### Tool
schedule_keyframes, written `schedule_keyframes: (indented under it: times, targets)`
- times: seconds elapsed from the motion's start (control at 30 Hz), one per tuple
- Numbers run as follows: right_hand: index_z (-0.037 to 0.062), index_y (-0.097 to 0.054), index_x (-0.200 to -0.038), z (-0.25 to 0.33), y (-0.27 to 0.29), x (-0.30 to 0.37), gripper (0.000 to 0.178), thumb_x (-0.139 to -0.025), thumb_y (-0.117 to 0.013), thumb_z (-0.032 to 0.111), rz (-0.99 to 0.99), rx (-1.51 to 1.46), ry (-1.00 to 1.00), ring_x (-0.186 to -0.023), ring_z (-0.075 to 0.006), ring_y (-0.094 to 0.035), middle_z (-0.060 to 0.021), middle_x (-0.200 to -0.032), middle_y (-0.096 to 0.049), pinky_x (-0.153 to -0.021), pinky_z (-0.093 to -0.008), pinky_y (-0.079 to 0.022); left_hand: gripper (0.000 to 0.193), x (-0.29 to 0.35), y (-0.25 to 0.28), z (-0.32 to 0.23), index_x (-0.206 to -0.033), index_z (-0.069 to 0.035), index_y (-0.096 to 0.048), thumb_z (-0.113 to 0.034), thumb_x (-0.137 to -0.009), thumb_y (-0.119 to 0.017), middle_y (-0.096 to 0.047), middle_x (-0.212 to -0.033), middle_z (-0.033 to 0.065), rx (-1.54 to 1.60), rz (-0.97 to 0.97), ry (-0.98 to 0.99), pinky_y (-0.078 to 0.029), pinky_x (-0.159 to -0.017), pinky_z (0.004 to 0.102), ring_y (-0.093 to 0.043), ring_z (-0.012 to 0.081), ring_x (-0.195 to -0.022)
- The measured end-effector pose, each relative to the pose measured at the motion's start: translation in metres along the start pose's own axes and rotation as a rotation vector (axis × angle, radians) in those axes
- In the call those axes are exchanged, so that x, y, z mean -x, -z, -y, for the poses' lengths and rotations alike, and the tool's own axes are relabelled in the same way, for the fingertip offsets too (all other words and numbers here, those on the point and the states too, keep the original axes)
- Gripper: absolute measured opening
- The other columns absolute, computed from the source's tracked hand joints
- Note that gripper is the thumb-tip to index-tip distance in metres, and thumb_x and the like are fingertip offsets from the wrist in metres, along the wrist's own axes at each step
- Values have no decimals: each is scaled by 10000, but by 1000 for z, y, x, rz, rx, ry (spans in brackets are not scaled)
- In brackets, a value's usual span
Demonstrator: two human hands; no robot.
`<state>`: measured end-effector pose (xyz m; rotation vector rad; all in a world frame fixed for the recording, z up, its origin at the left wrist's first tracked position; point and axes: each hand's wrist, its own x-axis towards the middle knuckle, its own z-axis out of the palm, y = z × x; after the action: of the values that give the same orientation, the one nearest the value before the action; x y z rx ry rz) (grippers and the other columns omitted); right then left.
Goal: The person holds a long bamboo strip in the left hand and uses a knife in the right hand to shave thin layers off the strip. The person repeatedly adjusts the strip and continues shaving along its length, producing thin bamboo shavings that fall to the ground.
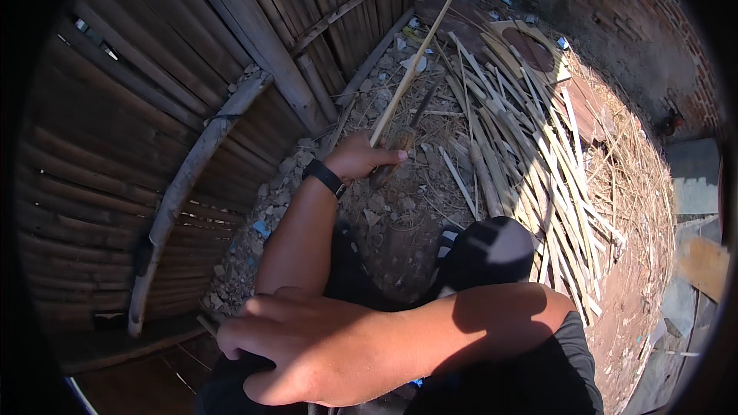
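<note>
My left hand (pixel 360 158), with a black band on its wrist, is closed around a long pale bamboo strip (pixel 419 54) that slants away to the far top. Just below its thumb are a brown wooden piece (pixel 401 138) and a narrow dark blade-like piece (pixel 422 106); whether the hand touches them I cannot tell. My right arm crosses over my left forearm, close to me. At its end my right hand (pixel 284 347) has its thumb apart from bent fingers, and nothing shows between them. Some of its fingertips are hidden.
A large heap of split bamboo strips (pixel 530 138) lies to the right over shavings (pixel 642 192). A bamboo slat wall (pixel 115 146) with a curved pole (pixel 181 184) stands at left. Rubble (pixel 284 184) covers ground beside it. A brick wall (pixel 646 23) rises at far right.
</note>
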<state>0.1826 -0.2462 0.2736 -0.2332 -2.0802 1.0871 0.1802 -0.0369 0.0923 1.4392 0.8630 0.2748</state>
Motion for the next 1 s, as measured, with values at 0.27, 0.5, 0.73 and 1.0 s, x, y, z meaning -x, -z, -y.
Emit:
schedule_keyframes:
  times: [0.27, 0.5, 0.73, 1.0]
  targets:
    - [56, -554, -993, -133, 99, 145, 397, -946, -621, 444, -1319, -66, -1038, -808, -112, -586, -27, -862, -597, -739, -273, -476, 454, 19, -4, -33, -999, -2, -620, -263, -725, -870, -602, -824, 27, 21, 16, -51, -477, -665, 276, -591, 120, -761]
    - [55, -554, -1202, -188, 124, 135, 431, -956, -599, 407, -1089, -728, -1026, -972, -214, -604, -91, -1051, -620, -874, -504, -486, 484, 16, -7, -21, -1024, 24, -632, -271, -718, -863, -657, -857, 79, -135, -145, -169, -511, -686, 316, -631, 168, -764]
    - [86, -530, -1013, -192, 143, 161, 196, -949, -595, 260, -1429, -639, -1006, -724, -176, -569, -59, -889, -569, -649, -399, -518, 470, 36, 19, -41, -1035, 31, -644, -396, -853, -719, -687, -848, 127, -392, -219, -36, -508, -703, 337, -655, 180, -770]
    - [76, -472, -933, -173, 161, 197, 220, -890, -660, 183, -1520, -142, -1103, -579, -126, -497, -15, -730, -499, -497, -346, -435, 392, 89, 72, -18, -973, 46, -655, -339, -904, -638, -676, -788, 148, -824, -291, 83, -492, -647, 396, -656, 263, -693]
